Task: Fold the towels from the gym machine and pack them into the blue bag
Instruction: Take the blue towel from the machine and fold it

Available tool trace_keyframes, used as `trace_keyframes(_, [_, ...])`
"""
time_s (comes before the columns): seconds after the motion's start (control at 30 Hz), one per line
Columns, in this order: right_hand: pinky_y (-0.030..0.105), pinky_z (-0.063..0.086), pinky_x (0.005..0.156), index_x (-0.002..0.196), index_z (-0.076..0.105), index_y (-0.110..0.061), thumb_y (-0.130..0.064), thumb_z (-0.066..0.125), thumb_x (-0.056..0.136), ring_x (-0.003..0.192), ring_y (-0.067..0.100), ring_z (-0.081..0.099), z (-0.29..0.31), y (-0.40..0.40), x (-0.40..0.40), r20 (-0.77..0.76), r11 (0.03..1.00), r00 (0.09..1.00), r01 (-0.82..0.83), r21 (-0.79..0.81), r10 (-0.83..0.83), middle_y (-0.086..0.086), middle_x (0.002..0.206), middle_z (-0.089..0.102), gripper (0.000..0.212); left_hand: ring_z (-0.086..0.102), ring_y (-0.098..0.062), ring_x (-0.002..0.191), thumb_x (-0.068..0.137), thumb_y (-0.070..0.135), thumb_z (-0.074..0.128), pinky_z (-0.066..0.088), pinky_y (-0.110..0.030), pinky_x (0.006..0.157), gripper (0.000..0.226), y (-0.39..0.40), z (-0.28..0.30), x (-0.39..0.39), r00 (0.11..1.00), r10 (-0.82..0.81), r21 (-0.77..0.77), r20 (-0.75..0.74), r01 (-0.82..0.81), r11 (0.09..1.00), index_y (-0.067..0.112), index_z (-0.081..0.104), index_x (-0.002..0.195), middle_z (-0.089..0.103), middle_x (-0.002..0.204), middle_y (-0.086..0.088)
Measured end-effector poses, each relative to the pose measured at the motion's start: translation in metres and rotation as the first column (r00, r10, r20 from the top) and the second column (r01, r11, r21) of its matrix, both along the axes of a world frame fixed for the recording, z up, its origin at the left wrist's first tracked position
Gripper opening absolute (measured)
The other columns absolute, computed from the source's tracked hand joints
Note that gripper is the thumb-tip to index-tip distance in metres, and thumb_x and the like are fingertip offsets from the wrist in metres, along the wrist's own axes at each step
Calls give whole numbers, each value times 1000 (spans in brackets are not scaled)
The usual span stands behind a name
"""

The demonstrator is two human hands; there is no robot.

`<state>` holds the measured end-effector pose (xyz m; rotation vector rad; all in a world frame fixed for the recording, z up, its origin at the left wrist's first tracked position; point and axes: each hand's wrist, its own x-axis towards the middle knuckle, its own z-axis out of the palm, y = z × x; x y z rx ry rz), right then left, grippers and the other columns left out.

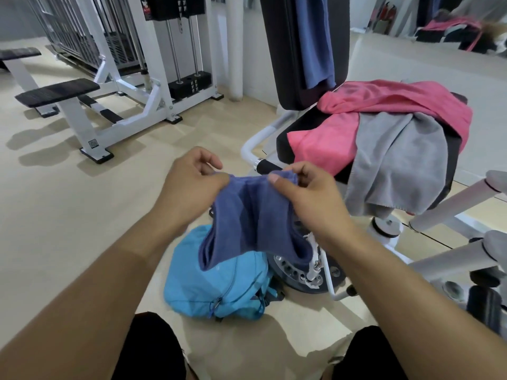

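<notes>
Dark blue towel (255,215): hanging doubled, near centre, above the bag.
Blue bag (216,286): lying slumped on the floor.
Pink towel (384,105), grey towel (397,160): lying draped over the machine seat, right.
Blue towel (315,37): hanging on the backrest, far.

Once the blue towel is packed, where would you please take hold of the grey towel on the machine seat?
Probably the grey towel by its hanging lower edge, from the front. That edge drapes free over the seat, while its top is tucked under the pink towel.

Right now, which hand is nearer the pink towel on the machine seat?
Right. The right hand sits just below-left of the pink towel; the left hand is farther left, both pinching the blue towel.
</notes>
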<state>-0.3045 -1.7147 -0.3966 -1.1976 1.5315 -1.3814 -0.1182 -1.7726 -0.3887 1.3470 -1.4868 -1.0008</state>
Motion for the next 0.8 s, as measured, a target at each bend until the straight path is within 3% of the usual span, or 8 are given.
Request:
trace_keyframes(0.1, [26,45,58,82,62,-23,-21,73,91,66,12,56,14,-4,-31,17,991,993,120,-52,-119,0,75,63,15,46,-18,55,77,-3,61,35,-26,53,20,-26,-8,30,978,179,15,107,-182,983,17,61,82,54,64,-4])
trace_keyframes(0.17, [32,47,66,82,61,-23,-22,72,92,73,16,55,16,-6,-50,29,982,984,179,-64,-178,3,81,62,15,49,-22,61,76,0,60,36,-26,54,21,-36,-18,47,954,234,64,186,-250,966,20,64,77,55,62,-2])
trace_keyframes(0.27, [41,50,78,83,65,-24,-27,72,91,80,17,58,12,-9,-65,6,975,977,215,-56,-215,3,86,65,11,63,-23,80,77,4,56,50,-29,67,26,-42,-31,53,943,160,149,290,-210,966,21,75,74,70,75,0])
trace_keyframes(0.33, [36,50,78,89,65,-21,-29,70,93,78,12,58,9,-9,-66,-78,970,968,232,-74,-238,-3,84,65,11,66,-28,81,75,5,52,54,-36,72,27,-44,-33,49,935,98,191,342,-171,967,12,77,70,75,77,-6])
trace_keyframes(0.47, [22,44,76,99,64,-16,-29,66,96,74,3,56,10,-9,-68,-179,952,939,271,-143,-294,-11,82,61,14,38,-28,62,82,9,46,33,-35,56,19,-35,-17,33,949,98,256,300,-179,950,0,54,67,50,66,-19])
trace_keyframes(0.57, [23,45,77,100,64,-15,-29,66,96,75,5,56,9,-8,-70,-192,951,935,273,-148,-298,-10,83,60,15,39,-23,59,84,56,58,33,-34,60,51,-20,-4,18,985,48,272,168,-93,958,14,38,63,41,62,-4])
trace_keyframes(0.63, [25,45,77,96,63,-18,-29,67,95,76,7,56,9,-7,-70,-198,954,937,263,-141,-287,-10,82,60,12,36,-19,59,62,72,74,32,-34,62,70,-11,-3,12,961,-27,187,274,-26,982,17,32,67,34,65,-4])
trace_keyframes(0.8, [32,49,79,90,64,-20,-30,70,92,78,11,57,11,-4,-63,-209,969,950,207,-137,-233,-5,84,64,12,37,-21,59,67,42,82,33,-32,56,54,-13,-15,6,913,81,71,399,-119,990,19,34,59,37,59,-1])
